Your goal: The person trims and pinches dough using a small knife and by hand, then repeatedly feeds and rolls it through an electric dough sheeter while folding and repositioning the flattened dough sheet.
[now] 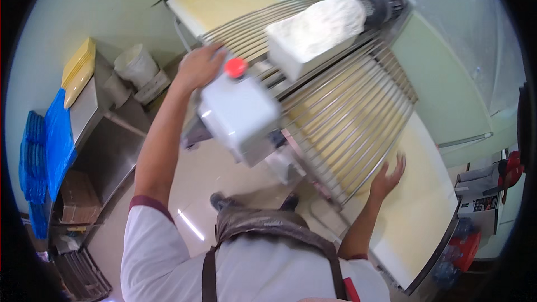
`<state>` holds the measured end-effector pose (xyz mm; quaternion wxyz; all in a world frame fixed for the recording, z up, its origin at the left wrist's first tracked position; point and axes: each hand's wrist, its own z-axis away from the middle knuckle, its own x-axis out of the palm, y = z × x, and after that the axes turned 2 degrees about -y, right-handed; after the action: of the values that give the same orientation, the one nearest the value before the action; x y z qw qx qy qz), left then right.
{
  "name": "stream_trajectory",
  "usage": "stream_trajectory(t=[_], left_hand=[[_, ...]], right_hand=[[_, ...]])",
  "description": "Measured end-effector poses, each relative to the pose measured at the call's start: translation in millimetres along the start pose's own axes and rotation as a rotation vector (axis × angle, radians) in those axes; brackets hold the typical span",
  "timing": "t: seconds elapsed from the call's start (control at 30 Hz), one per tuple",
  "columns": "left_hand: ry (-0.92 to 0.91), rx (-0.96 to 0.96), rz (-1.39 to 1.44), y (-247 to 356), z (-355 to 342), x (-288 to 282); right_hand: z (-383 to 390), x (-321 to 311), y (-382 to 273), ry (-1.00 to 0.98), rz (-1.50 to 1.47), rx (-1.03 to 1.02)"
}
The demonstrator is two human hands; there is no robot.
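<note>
A dough sheeter stands before me, with a grey housing (pixel 238 112) topped by a red knob (pixel 236 67). My left hand (pixel 202 67) reaches over the far left edge of this housing, fingers curled at something hidden behind it. To the right, my right hand (pixel 388 178) hovers with fingers apart and nothing in them, close to the lower end of the right wire guard (pixel 347 128). Under that guard runs the right belt (pixel 417 207), covered with a pale yellow layer. A white tub (pixel 291 50) heaped with white flour (pixel 323 19) rests on top of the sheeter.
The left belt (pixel 224 0) stretches to the back wall beneath another wire guard (pixel 246 33). At left is a metal table (pixel 92 117) with blue plastic bags (pixel 59 140) and a yellow package (pixel 79 72). A white bucket (pixel 136 65) stands behind it. A red crate (pixel 465 249) sits far right.
</note>
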<state>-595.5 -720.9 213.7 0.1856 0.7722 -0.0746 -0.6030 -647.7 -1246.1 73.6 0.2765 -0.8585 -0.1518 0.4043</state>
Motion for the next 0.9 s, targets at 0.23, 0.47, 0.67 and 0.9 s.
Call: stream_trajectory(t=[0.23,0.47,0.67,0.9], left_hand=[[-0.2,0.316,0.412,-65,-35,12],[-0.327,0.481,0.544,-65,-52,13],[-0.341,0.628,0.643,-101,-69,31],[-0.551,0.942,0.832,-229,-161,-7]], right_hand=[[69,79,-320,-0.316,-0.357,-0.566],[64,95,-390,-0.362,-0.062,-0.58],[67,103,-414,-0.466,0.011,-0.439],[87,81,-383,0.071,0.239,-0.186]])
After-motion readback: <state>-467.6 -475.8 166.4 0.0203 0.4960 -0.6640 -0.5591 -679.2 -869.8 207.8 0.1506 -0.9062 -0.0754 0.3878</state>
